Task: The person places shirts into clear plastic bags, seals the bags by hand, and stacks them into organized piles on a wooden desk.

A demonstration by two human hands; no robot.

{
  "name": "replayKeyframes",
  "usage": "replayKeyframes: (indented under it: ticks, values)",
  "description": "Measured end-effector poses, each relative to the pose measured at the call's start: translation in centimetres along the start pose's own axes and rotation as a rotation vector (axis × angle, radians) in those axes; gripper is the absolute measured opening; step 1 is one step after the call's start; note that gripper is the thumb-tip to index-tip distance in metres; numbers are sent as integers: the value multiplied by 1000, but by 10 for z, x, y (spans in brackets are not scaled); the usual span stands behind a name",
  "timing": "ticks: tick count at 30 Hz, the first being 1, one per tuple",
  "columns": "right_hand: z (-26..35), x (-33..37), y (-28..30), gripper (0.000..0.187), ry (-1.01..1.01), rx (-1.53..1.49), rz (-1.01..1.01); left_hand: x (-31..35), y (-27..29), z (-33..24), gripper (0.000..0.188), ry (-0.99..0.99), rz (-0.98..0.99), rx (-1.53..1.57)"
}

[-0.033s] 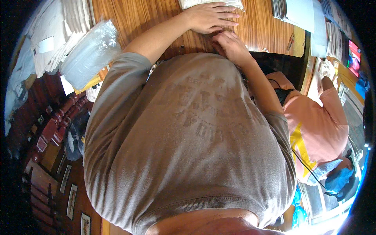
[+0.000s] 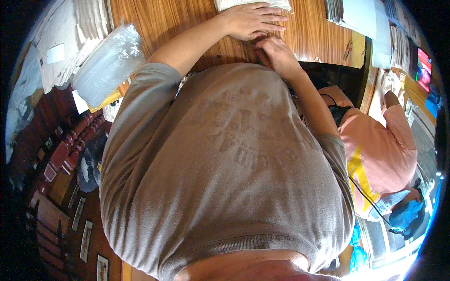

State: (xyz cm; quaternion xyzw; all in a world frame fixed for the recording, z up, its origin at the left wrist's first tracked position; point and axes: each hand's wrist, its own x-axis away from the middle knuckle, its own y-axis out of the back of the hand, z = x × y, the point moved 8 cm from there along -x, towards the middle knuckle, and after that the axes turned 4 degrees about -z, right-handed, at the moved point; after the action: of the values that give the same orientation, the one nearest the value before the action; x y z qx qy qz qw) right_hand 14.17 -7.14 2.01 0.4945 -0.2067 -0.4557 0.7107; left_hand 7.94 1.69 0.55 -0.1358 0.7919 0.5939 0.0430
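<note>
My left hand [image 2: 251, 21] lies flat on the wooden table [image 2: 178, 23], palm down, with its fingers stretched to the right. Just beyond it, cut off by the upper border, is a whitish, plastic-looking packet [image 2: 258, 3]; the hand's far side meets its near edge. Close below those fingers, by the table's near edge, my right hand [image 2: 280, 57] is bent inward with its fingers curled together. Whatever it may hold is hidden behind the fingers.
A clear plastic-wrapped bundle [image 2: 110, 63] and stacked pale folded sheets [image 2: 75, 33] are on the left. Papers [image 2: 358, 16] and a small tool [image 2: 347, 50] lie on the right. A person in a pink shirt [image 2: 379, 150] is close by my right side.
My right hand has shifted very slightly at the fingers. My left hand and the packet stay in place.
</note>
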Motion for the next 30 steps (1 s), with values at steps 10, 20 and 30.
replayKeyframes:
  ticks: [10, 20, 30]
  values:
    - [8, -3, 17, 24, 51, -55, -25, 0, 6, -2, 65, 38, 81, 15]
    - [13, -20, 22, 21, 194, 114, 104, 1, 4, -1, 76, 47, 114, -11]
    - [10, -22, 10, 18, 205, 216, 145, 0, 4, -1, 77, 41, 96, 6]
